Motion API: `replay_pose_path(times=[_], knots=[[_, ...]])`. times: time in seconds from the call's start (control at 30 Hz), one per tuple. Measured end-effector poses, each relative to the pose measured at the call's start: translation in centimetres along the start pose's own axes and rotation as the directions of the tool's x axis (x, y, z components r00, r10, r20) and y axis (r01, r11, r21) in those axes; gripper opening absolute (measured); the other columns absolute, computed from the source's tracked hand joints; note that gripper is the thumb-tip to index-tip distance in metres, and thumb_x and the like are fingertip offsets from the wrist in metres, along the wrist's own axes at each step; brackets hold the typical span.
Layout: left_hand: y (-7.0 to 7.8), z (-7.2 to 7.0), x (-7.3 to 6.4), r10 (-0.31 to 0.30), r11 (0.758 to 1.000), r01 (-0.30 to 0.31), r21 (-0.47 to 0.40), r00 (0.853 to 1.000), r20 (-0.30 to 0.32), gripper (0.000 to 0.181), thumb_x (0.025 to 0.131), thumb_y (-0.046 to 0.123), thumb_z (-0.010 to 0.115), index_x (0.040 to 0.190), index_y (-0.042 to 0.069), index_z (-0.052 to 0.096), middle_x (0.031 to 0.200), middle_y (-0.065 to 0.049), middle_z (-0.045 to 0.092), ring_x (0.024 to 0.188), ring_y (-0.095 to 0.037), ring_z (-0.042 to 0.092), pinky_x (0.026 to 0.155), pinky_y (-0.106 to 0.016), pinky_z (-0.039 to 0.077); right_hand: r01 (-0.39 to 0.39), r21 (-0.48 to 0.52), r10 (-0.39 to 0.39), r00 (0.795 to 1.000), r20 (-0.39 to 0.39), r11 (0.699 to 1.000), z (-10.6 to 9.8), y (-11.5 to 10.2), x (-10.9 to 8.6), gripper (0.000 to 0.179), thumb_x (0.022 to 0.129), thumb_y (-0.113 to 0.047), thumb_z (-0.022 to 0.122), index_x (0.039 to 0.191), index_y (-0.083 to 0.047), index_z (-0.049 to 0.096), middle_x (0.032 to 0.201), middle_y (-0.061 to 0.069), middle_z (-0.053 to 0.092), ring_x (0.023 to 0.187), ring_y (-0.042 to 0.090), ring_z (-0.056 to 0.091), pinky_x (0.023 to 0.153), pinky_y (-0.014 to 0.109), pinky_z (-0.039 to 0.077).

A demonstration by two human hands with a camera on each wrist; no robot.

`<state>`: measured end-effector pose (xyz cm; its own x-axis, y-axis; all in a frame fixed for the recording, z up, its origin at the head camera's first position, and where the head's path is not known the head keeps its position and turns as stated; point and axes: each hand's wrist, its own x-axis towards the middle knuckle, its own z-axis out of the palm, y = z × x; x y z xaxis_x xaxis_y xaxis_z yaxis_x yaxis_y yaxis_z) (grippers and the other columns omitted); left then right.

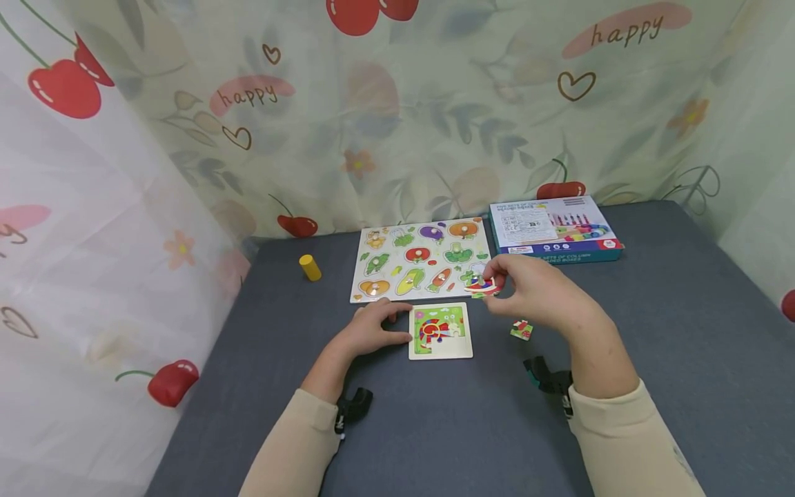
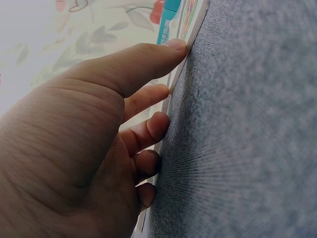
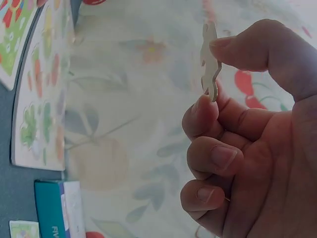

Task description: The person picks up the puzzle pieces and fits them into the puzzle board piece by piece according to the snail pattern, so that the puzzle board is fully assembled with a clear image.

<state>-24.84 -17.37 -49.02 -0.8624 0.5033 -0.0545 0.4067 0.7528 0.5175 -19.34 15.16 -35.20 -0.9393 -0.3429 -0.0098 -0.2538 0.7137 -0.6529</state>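
Note:
A small square wooden jigsaw board (image 1: 457,351) with a snail picture lies in front of the person, with a gap in the picture at its lower right. The left hand (image 1: 373,328) rests at the board's left side, thumb and forefinger touching its edge; in the left wrist view the other fingers (image 2: 148,163) bend loosely. Over the right corner of a vegetable puzzle board (image 1: 397,266), the right hand (image 1: 528,286) pinches a jigsaw piece (image 3: 210,62) by its edges between thumb and fingertips. Another jigsaw piece (image 1: 522,330) lies on the table below that hand.
Behind the right hand a teal and white box (image 1: 555,231) lies flat near the back edge of the dark grey table (image 1: 422,428). A yellow cylinder (image 1: 310,268) stands at the back left. A printed curtain (image 1: 410,124) hangs right behind the table.

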Motion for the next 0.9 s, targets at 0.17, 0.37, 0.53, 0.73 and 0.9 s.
replay_pose_path(times=[0.17,0.37,0.53,0.73,0.9], knots=[[0.1,-0.1,-0.1,0.005,1.0,-0.005,-0.003,1.0,-0.002,0.057,0.09,0.042,0.079,0.142,0.025,0.062,0.096,0.004,0.05,0.088,-0.015,0.047,0.084,-0.042,0.029,0.074,0.017,-0.074,0.997,0.004,0.997,0.3,-0.8,-0.4,0.033,0.083,-0.016,0.081,0.109,-0.007,0.063,0.093,0.007,0.057,0.084,0.022,0.053,0.067,0.036,0.046],[0.2,-0.1,-0.1,0.008,1.0,-0.008,-0.002,1.0,-0.004,0.057,0.091,0.042,0.078,0.142,0.025,0.061,0.096,0.004,0.05,0.088,-0.015,0.047,0.085,-0.042,0.029,0.134,0.048,-0.135,0.99,0.027,0.99,1.0,-1.4,-0.3,0.028,0.084,-0.013,0.081,0.106,-0.009,0.064,0.093,0.004,0.057,0.084,0.021,0.051,0.068,0.035,0.046],[0.2,-0.1,-0.1,0.009,1.0,-0.009,-0.001,1.0,-0.007,0.057,0.091,0.043,0.078,0.142,0.024,0.062,0.096,0.003,0.05,0.088,-0.015,0.047,0.085,-0.042,0.03,0.186,0.061,-0.19,0.98,0.052,0.981,1.7,-1.7,-0.1,0.025,0.086,-0.015,0.082,0.105,-0.01,0.066,0.091,0.002,0.058,0.082,0.021,0.052,0.065,0.033,0.044],[0.2,-0.1,-0.1,0.005,1.0,-0.005,-0.003,1.0,-0.007,0.057,0.091,0.044,0.078,0.142,0.024,0.062,0.096,0.003,0.05,0.088,-0.015,0.047,0.084,-0.042,0.03,0.236,0.075,-0.242,0.967,0.076,0.969,2.8,-1.5,0.6,0.023,0.086,-0.017,0.082,0.103,-0.012,0.067,0.088,-0.001,0.059,0.081,0.018,0.054,0.066,0.032,0.045],[0.2,-0.1,-0.1,0.003,1.0,-0.003,-0.006,1.0,-0.003,0.058,0.091,0.045,0.078,0.142,0.024,0.062,0.096,0.003,0.05,0.088,-0.015,0.047,0.084,-0.042,0.031,0.236,0.067,-0.242,0.964,0.113,0.969,3.8,-1.2,1.4,0.025,0.084,-0.018,0.083,0.102,-0.011,0.067,0.083,-0.001,0.057,0.076,0.018,0.053,0.065,0.032,0.044]])
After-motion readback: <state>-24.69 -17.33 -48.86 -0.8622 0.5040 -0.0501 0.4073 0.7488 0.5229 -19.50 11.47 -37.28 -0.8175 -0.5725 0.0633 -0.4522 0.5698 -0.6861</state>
